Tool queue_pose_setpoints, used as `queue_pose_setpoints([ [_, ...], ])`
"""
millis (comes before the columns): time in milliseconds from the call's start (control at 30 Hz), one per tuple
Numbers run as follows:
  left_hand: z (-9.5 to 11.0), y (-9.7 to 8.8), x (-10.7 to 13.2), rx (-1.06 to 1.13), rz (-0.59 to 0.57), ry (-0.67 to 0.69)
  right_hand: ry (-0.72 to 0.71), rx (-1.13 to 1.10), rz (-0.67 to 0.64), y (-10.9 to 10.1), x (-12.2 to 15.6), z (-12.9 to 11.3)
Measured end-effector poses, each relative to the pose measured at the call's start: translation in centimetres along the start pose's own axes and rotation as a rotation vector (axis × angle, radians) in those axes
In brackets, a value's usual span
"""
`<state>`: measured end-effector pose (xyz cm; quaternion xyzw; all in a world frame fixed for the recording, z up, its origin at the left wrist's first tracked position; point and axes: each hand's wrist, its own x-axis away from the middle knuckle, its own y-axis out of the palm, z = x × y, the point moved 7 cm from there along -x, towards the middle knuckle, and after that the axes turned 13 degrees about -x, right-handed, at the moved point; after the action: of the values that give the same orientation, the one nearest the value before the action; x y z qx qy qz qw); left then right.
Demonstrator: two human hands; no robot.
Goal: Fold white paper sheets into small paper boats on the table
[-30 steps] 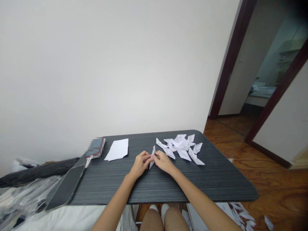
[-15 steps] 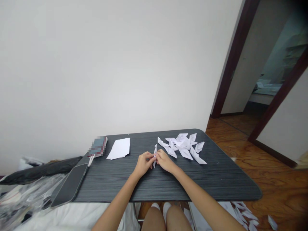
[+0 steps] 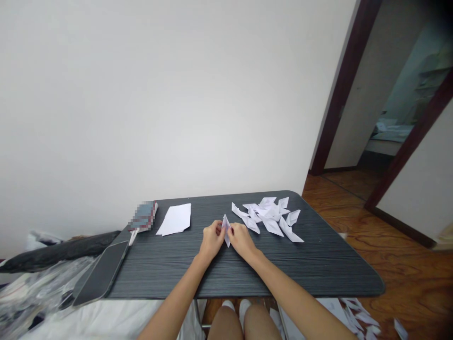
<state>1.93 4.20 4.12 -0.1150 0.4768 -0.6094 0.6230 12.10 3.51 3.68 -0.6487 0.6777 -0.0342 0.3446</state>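
Note:
A small folded white paper piece [image 3: 227, 237] stands upright between my two hands, its pointed tip toward the wall. My left hand [image 3: 213, 237] is closed, pinching its left side. From the right, my right hand [image 3: 241, 237] pinches the same piece with thumb and fingers. Both hands are just above or on the dark table [image 3: 166, 271]; the undersides of the fingers are hidden. Right of my hands lies a loose heap of folded paper pieces [image 3: 271, 215], each with pointed ends. Left of them is a stack of flat white paper [image 3: 177, 218].
A blurred-out packet [image 3: 143, 216] sits at the table's back left, a white stick-like item by it. A phone-like dark slab [image 3: 102, 274] lies along the left edge. Plastic-wrapped things [image 3: 42, 283] crowd the left. More folded papers [image 3: 359, 316] lie low at the right.
The paper piece has turned so that a broader face shows toward me. My fingers have shifted their hold on it, with the left hand slightly higher. The other things have stayed put.

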Motion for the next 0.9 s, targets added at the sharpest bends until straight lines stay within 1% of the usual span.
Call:
queue_pose_setpoints([
  [67, -0.3, 0.0, -0.2, 0.026, 0.003, -0.009, 0.006, -0.09, 0.022, -0.3, 0.1, 0.3],
  [133, -0.7, 0.0, -0.2, 0.109, -0.018, -0.043, 0.044, -0.257, 0.022, -0.4, 0.0, 0.9],
  [267, -1.5, 0.0, -0.3, 0.427, -0.084, -0.136, 0.197, -0.651, -0.055, -0.2, -0.3, 2.2],
  [367, -1.9, 0.0, -0.5, 0.638, -0.104, -0.187, 0.204, -0.833, -0.081, -0.5, -0.7, 2.2],
  [500, -2.3, 0.1, -0.5, 0.788, -0.113, -0.26, 0.161, -0.895, -0.077, -0.9, -1.0, 1.9],
  [567, -2.1, 0.2, -0.3, 0.85, -0.134, -0.274, 0.124, -0.906, -0.07, -1.1, -1.0, 1.8],
  [633, -1.5, 0.5, -0.1, 0.875, -0.186, -0.258, 0.09, -0.886, -0.071, -1.2, -0.9, 1.6],
  [700, -0.9, 0.8, 0.0, 0.855, -0.236, -0.22, 0.071, -0.861, -0.099, -1.0, -0.8, 1.4],
  [800, -0.6, 0.9, 0.1, 0.797, -0.235, -0.177, 0.097, -0.892, -0.15, -0.5, -0.7, 1.4],
  [900, -1.3, 1.0, -0.1, 0.754, -0.192, -0.179, 0.185, -0.934, -0.129, -0.3, -0.7, 2.1],
])
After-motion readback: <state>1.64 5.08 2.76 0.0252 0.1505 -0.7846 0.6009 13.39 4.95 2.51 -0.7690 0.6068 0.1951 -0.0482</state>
